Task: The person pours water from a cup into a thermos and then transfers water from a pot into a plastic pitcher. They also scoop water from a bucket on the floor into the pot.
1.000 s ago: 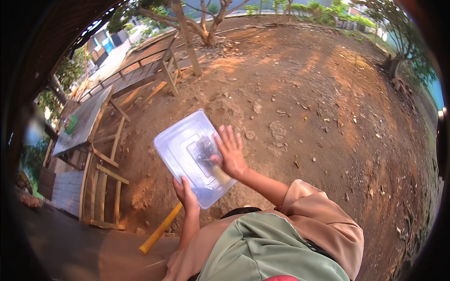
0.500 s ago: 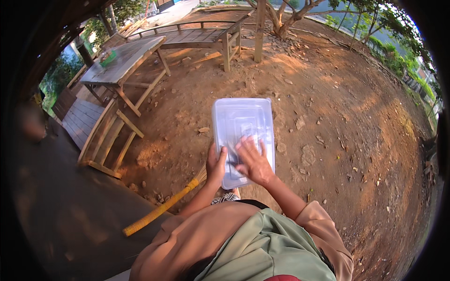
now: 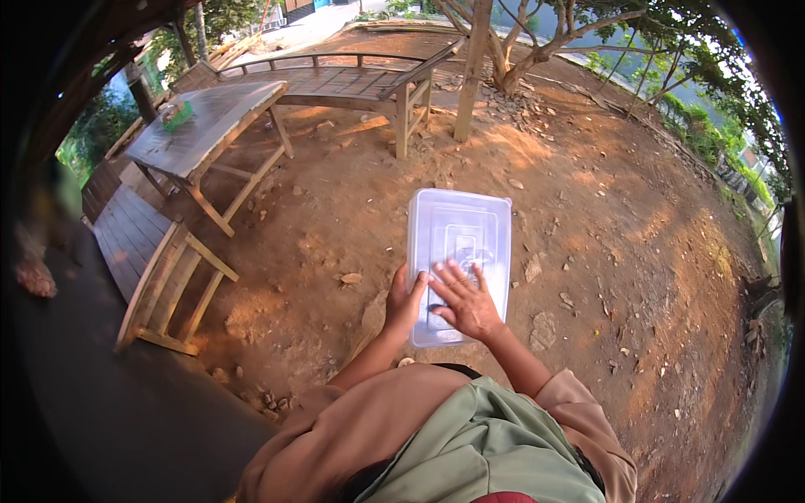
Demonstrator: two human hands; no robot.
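Note:
A clear plastic box with a stepped rectangular lid (image 3: 459, 216) is held out in front of my body, long side pointing away from me. My left hand (image 3: 404, 303) grips its left edge near the close end, thumb on top and the other fingers partly hidden underneath. Across the lower half of the lid lies my right hand (image 3: 470, 303), palm down with fingers spread, slightly blurred. The box's contents, if any, cannot be made out through the cloudy plastic.
Bare brown earth (image 3: 335, 218) with dry leaves and stones surrounds me. At the left stand a wooden table (image 3: 218, 109) with a green basket (image 3: 178, 116), and a slatted bench (image 3: 134, 226). Farther back are another wooden bench (image 3: 352, 80), a post (image 3: 474, 75) and a tree (image 3: 511, 71).
The box and both hands have shifted a little right in the view. My right hand still lies spread over the lid. The yellow-handled broom at lower left has gone out of sight.

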